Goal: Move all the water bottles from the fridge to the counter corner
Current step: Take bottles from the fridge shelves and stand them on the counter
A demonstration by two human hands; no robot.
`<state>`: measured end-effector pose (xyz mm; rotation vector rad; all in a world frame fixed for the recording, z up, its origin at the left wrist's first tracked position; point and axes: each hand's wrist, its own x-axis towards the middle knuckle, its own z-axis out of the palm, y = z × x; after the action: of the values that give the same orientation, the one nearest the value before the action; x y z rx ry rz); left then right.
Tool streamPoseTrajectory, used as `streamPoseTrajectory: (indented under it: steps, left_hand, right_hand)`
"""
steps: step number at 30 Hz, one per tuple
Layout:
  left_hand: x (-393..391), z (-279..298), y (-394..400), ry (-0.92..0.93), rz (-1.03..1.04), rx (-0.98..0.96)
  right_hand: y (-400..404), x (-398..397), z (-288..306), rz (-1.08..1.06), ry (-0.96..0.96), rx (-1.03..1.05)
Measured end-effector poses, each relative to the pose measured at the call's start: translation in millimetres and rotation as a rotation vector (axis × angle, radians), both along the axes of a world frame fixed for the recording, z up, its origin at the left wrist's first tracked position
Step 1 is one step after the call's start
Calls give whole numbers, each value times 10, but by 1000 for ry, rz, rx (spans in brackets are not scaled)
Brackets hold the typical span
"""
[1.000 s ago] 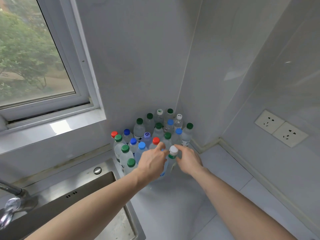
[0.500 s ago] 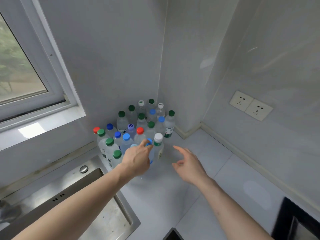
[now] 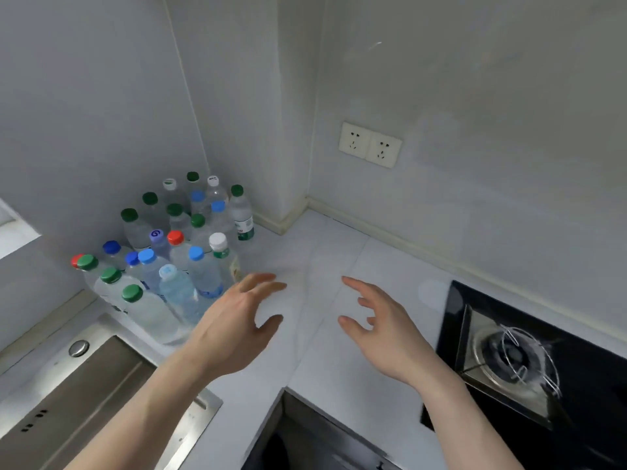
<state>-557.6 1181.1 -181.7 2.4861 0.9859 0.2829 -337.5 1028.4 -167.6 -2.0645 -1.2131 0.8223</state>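
A cluster of several clear water bottles [image 3: 176, 252] with green, blue, red and white caps stands upright in the corner of the white counter [image 3: 325, 266]. A white-capped bottle [image 3: 220, 256] and a blue-capped bottle [image 3: 203, 276] stand at the cluster's near right edge. My left hand [image 3: 237, 320] hovers just right of the cluster with fingers spread, holding nothing. My right hand [image 3: 376, 320] hovers over the bare counter further right, fingers loosely bent and empty. The fridge is out of view.
A steel sink [image 3: 78, 401] lies at the lower left, close to the bottles. A black gas hob [image 3: 529, 361] with a burner sits at the right. Two wall sockets [image 3: 369, 144] are on the right wall. A dark gap [image 3: 305, 442] opens below the counter edge.
Both hands have let go of the front bottles and drawn back toward me. The view has swung right, so the window is gone and the hob has come in.
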Motion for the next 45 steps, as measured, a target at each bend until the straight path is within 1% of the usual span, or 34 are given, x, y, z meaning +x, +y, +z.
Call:
streamPoseTrajectory:
  steps: [4,6,8,11,18,22,28,32,36,38,45]
  left_hand:
    - [419,120,-414,-23,-133,13]
    - [702,210,-799,-16,-214,18]
    - [844,258,-1076,-31,-258,-9]
    - [1116,351,-1667,-54,-377,-8]
    - [1457,400,-2705,-42,-609,-9]
    - [1812,470,-3437,-56,-821,13]
    - [2334,626,-4523,-67,-1136,39]
    - [2656,737,-5192,-108,-1329,69]
    - [2960,830,-5971,-146,-1508,51]
    - [3130,859,-6395,-170,-1604,25]
    - [3690,940,-7556,-212,-1819,-94]
  right_hand:
    - [-715,156,50,-99,-34,21]
    - [-1247,234,70,-178,-70,44]
    - [-1572,263,52,-219,-74,41]
    - [-2268,279,145,-324,-54,47]
    - [-3560,236,246,-544,-89,73]
    - [-4515,139,313,-740,-118,97]
    - [-5675,-135,459,-1049,-165,117]
    - [-6282,-327,516,-1237,-217,108]
    - [-6857,-484,582,-1422,-273,90]
    - [-7143,-524,619,-1516,-291,83]
    - [-7950,-397,788,-1726,-337,15]
